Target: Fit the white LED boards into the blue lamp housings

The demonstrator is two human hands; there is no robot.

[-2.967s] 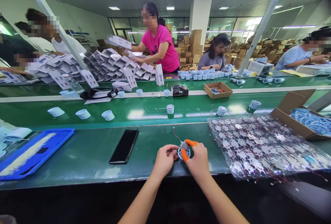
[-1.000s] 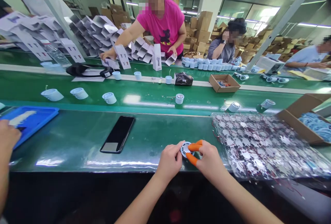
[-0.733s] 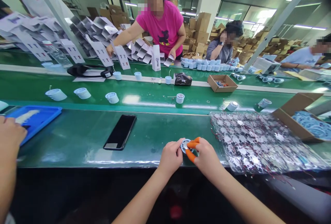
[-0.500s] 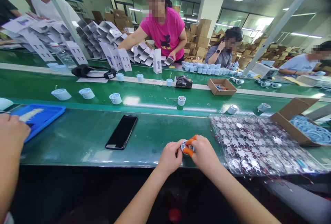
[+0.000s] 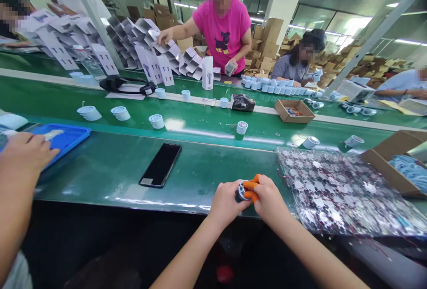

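Small round cup (image 5: 240, 190): between your hands, near edge of the desk (image 5: 195, 178), face tipped up and right | left hand (image 5: 226, 201): grasping its left side | right hand (image 5: 271, 195): orange finger covers (image 5: 251, 185) over the face, grip unclear | neither hand nearer.

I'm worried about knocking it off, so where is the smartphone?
In the head view, the smartphone lies left of centre on the near green worktop, between the blue tray and the person's left hand.
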